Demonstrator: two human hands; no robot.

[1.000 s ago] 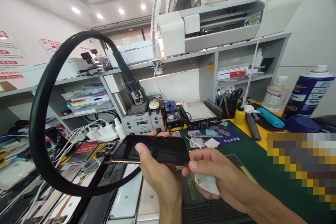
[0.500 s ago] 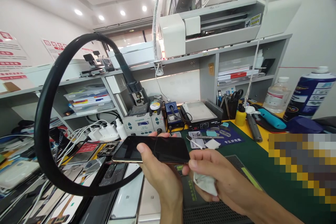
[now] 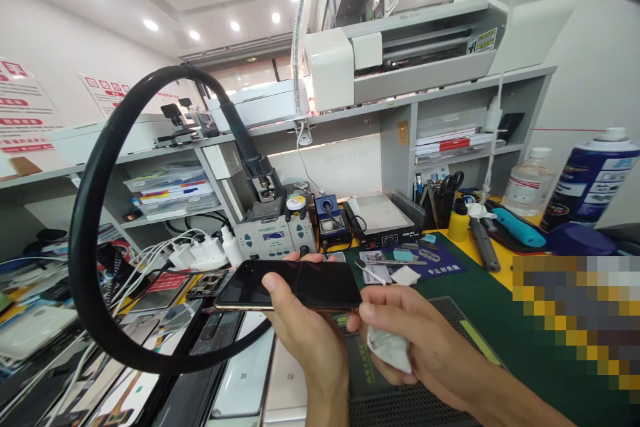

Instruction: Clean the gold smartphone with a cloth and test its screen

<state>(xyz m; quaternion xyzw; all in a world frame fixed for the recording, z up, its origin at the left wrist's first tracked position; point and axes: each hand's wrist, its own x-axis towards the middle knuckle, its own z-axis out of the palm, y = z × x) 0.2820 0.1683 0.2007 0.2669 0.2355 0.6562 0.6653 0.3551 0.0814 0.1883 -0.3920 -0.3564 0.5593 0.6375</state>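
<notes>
Head view: phone (image 3: 315, 283), underside hidden, in left hand (image 3: 307, 337); right hand (image 3: 423, 327) around half-covered white cloth (image 3: 389, 349), against phone

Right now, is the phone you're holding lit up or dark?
Dark: the phone in the left hand shows a black screen, with no picture glowing.

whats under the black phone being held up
The left hand is under the black phone, its fingers showing past the far edge. Lower down, a white slab lies partly in view. The phone's underside is covered, so its contact with the palm can't be seen.
</notes>
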